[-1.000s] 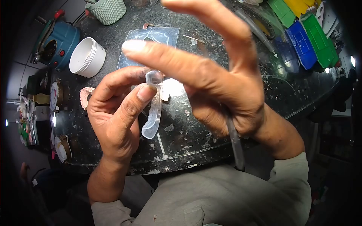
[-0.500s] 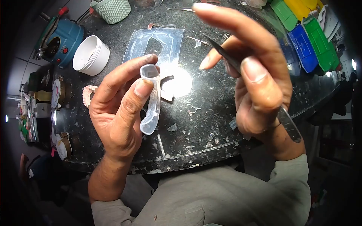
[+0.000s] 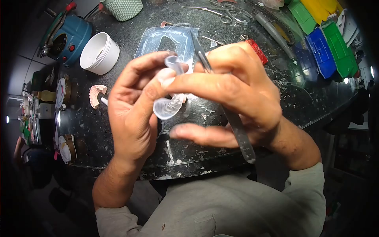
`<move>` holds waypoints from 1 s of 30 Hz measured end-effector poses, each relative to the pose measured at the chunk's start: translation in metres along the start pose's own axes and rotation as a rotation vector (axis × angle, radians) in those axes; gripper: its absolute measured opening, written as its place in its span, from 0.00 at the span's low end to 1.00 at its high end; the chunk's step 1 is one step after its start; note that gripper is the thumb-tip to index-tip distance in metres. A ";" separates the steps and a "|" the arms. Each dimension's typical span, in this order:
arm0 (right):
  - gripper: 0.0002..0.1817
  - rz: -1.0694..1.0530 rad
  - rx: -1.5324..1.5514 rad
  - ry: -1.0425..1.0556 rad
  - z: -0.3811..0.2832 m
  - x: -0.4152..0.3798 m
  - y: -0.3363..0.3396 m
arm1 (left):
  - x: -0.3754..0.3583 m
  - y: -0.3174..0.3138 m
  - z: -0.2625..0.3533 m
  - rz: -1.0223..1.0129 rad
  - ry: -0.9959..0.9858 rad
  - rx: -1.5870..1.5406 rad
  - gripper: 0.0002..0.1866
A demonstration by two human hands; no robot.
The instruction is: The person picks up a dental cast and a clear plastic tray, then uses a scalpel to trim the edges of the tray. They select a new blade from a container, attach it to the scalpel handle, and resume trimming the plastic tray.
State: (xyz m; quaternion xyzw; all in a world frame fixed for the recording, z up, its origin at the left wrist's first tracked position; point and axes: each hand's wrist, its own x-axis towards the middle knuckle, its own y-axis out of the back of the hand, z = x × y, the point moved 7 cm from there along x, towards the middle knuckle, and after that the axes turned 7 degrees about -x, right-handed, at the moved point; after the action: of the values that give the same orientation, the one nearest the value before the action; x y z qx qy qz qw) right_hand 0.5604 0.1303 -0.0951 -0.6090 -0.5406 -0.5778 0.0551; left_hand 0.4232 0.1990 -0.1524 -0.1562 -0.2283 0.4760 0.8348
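Observation:
A clear U-shaped dental tray (image 3: 167,108) is pinched between the thumb and fingers of my left hand (image 3: 136,102). My right hand (image 3: 241,87) holds a dark metal scalpel-like tool (image 3: 239,132) among its fingers, its pointed end up and its wide end down. The right index finger reaches across to the tray and my left thumb, while the right thumb is stretched out below the tray. Part of the tray is hidden behind the fingers. Behind the hands lies a clear plastic sheet (image 3: 181,37) with a cut-out opening.
A white tub (image 3: 110,53), a blue machine (image 3: 75,39) and a pink dental model (image 3: 94,94) are on the left. Scissors (image 3: 226,19), a grey handpiece (image 3: 272,31), a red block (image 3: 257,51), and blue (image 3: 320,51) and green bins (image 3: 339,51) stand at the upper right.
My right hand has moved left and down to the tray, with the tool in it. The tray has tilted and shifted slightly right with my left hand. The view has shifted slightly.

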 end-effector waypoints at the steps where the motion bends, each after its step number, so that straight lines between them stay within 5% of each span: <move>1: 0.27 0.001 -0.005 -0.022 0.003 -0.001 -0.002 | -0.001 0.000 -0.007 -0.008 0.076 -0.085 0.16; 5: 0.24 0.043 -0.027 -0.033 0.012 -0.002 0.003 | -0.004 -0.007 -0.012 -0.018 0.152 -0.138 0.16; 9: 0.18 0.004 -0.122 -0.083 0.011 0.000 0.006 | 0.002 -0.011 0.009 -0.009 -0.063 0.211 0.28; 13: 0.17 0.028 -0.087 -0.093 0.013 0.000 0.006 | -0.008 -0.018 0.016 -0.159 -0.184 0.463 0.26; 19: 0.19 -0.001 -0.117 -0.083 0.013 -0.001 0.004 | -0.006 -0.008 0.005 -0.198 -0.044 0.023 0.22; 23: 0.20 0.030 -0.097 -0.051 0.008 0.000 0.012 | -0.001 -0.003 0.005 -0.027 -0.036 -0.146 0.20; 27: 0.22 0.066 0.166 -0.233 0.018 -0.006 0.020 | -0.001 -0.002 0.010 -0.158 -0.110 -0.048 0.24; 28: 0.22 0.067 0.177 -0.038 0.021 -0.003 0.020 | 0.000 -0.002 0.010 -0.157 -0.110 -0.045 0.24; 30: 0.22 0.136 0.358 -0.163 0.009 -0.002 0.016 | 0.000 -0.004 0.015 -0.182 -0.175 0.012 0.28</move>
State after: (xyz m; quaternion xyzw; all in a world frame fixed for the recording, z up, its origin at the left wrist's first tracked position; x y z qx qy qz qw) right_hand 0.5784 0.1291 -0.0903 -0.6692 -0.5950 -0.4164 0.1574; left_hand 0.4181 0.1982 -0.1381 -0.0875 -0.3107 0.4114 0.8524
